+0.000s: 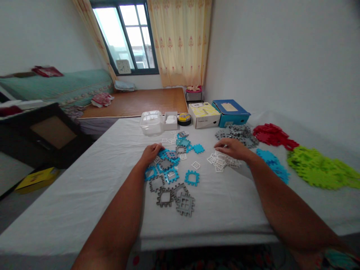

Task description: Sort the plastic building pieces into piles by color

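My left hand (152, 153) rests at the left side of a mixed pile of blue toothed building tiles (171, 175) and grey ones. Its fingers are curled, and whatever they hold, if anything, is hidden. Over a heap of small white window-grid pieces (221, 161), my right hand (233, 147) hovers with fingers bent and slightly apart; I see nothing between them. A single blue frame tile (192, 177) and a loose white grid piece (196, 165) lie between the hands. Nearer to me are grey frame tiles (165, 197), some overlapping.
Beyond my right hand lie piles of grey tiles (239, 134), red tiles (272, 135), blue tiles (272, 165) and lime-green tiles (320, 168). Along the back stand a clear plastic tub (152, 123), a round tin (184, 119), a yellow-white box (204, 115) and a blue box (232, 112).
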{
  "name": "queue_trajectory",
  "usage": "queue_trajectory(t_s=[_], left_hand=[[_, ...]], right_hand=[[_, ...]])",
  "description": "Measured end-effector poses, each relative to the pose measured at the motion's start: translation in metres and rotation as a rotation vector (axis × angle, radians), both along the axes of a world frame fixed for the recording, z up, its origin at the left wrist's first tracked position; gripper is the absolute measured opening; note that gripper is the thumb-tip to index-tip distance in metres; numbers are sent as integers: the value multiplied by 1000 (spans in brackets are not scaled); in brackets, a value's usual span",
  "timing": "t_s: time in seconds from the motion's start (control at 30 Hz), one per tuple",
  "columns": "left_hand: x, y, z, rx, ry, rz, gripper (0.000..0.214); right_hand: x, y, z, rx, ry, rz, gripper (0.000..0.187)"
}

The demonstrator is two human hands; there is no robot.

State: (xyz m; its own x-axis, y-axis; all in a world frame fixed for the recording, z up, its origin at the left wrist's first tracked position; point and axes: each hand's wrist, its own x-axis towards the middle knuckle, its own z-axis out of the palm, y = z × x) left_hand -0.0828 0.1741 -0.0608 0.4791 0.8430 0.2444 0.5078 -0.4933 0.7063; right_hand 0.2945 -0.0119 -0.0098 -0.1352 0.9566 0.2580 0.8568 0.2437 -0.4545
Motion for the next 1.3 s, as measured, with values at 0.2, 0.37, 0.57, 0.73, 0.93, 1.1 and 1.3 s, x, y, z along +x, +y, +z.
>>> queue_trajectory(t_s=[0.2,0.37,0.57,0.73,0.93,1.1,1.3], left_hand=[[0,1,0,-3,0,-5,58],[0,1,-2,-17,-6,6,59],[0,-1,1,-12,0,6,58],[1,-1,2,16,28,5,60],[0,0,1,2,21,13,61],[-1,2,-1,-10,26,13,61],[-1,-1,1,-18,14,17,61]], right_hand=[[-86,7,-26,169,-88,198,37],[-126,8,-37,24,-242,285,54],[-97,9,-29,130,-77,199,37],[-76,3,-24,93,-85,259,29],[-83,-3,-23,-80,-187,280,27],[-89,-6,-17,-177,-89,188,25],[-43,-8,9,-152,77,96,20]])
